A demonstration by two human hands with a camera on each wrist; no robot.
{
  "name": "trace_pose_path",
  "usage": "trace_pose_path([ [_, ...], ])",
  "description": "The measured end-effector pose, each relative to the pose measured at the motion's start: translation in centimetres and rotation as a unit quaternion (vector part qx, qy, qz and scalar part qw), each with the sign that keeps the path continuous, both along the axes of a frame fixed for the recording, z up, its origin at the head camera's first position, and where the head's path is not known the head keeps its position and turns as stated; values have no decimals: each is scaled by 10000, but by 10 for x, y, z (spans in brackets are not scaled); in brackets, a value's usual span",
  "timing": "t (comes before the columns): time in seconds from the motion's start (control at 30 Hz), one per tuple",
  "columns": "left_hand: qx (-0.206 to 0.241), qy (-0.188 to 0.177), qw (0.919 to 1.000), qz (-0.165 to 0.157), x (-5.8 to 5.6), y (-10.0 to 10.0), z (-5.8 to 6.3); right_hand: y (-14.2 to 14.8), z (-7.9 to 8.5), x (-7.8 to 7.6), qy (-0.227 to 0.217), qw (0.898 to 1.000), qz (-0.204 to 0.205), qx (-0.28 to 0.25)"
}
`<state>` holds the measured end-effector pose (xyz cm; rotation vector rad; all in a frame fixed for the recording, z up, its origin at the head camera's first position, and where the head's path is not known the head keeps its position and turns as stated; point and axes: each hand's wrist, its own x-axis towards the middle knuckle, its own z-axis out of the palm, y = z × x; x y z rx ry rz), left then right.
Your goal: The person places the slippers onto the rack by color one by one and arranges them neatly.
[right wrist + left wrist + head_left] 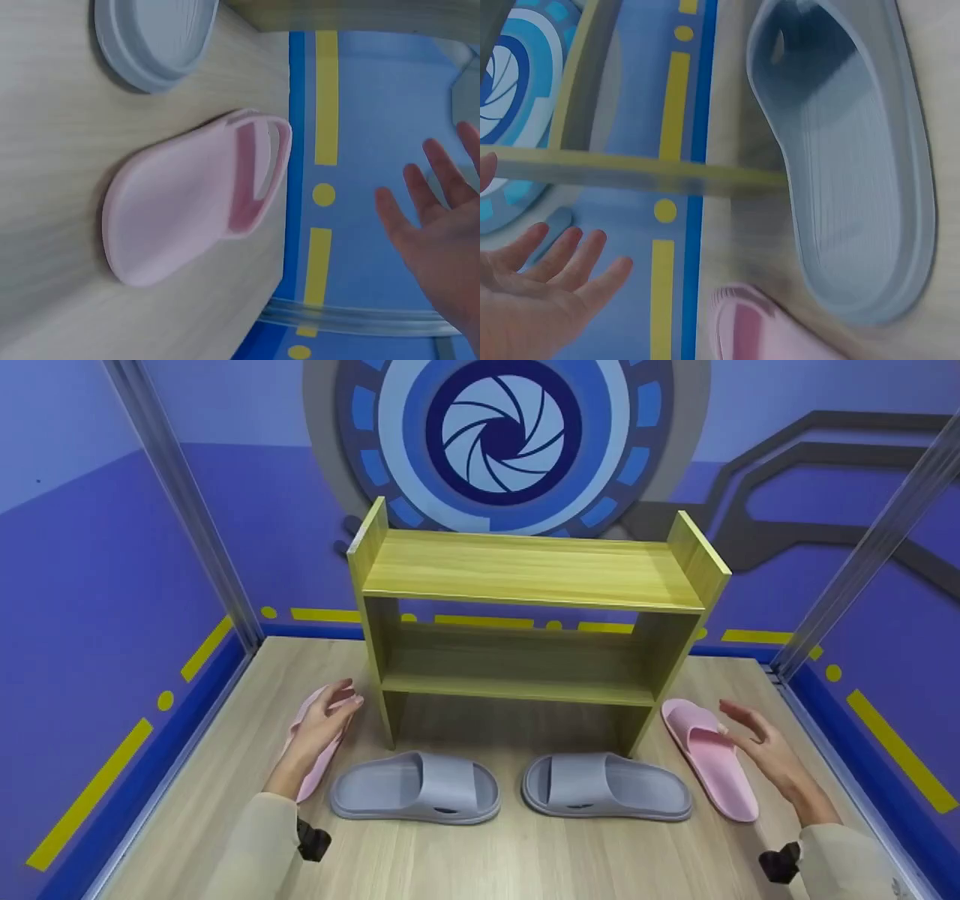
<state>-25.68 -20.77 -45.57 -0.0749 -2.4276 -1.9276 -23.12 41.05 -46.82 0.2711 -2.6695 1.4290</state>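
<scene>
- Pink slippers (720,769) lie on the tabletop (510,862), one toward its left edge, one toward its right edge, with the wooden shelf (536,570) between them, set toward the far edge.
- Left hand (319,733) hangs over the left-hand one, covering part of it in the head view; its fingers are loosely spread and hold nothing.
- Right hand (769,754) is beside the other, likewise spread and holding nothing.
- Gray slippers (379,791) lie crosswise, toes facing each other, in front of the shelf's bottom opening.
- Metal posts (176,487) rise at the tabletop's far corners, against blue walls (75,607).
- Right wrist view shows fingers clear of the pink slipper; from the head, the thumb overlaps its edge.
- Left wrist view reveals a ribbed footbed (840,187) in one gray slipper, but only part of the pink one.
</scene>
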Motion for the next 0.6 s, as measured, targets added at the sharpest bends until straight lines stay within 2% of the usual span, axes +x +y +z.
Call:
trace_pose_path([
  [0.2,641,196,9976,199,-5,12,2,-12,-14,-2,-492,9972,506,-245],
  [0.33,827,525,9947,296,-10,19,2,-22,-26,-4,-483,9949,850,-249],
  [0.4,871,630,9939,257,-13,22,1,-26,-30,-5,-483,9932,1024,-274],
  [0.47,798,690,9942,232,-15,24,1,-36,-28,-2,-509,9917,1157,-236],
  [0.6,644,802,9944,261,-18,27,1,-47,-34,-3,-705,9876,1392,-169],
])
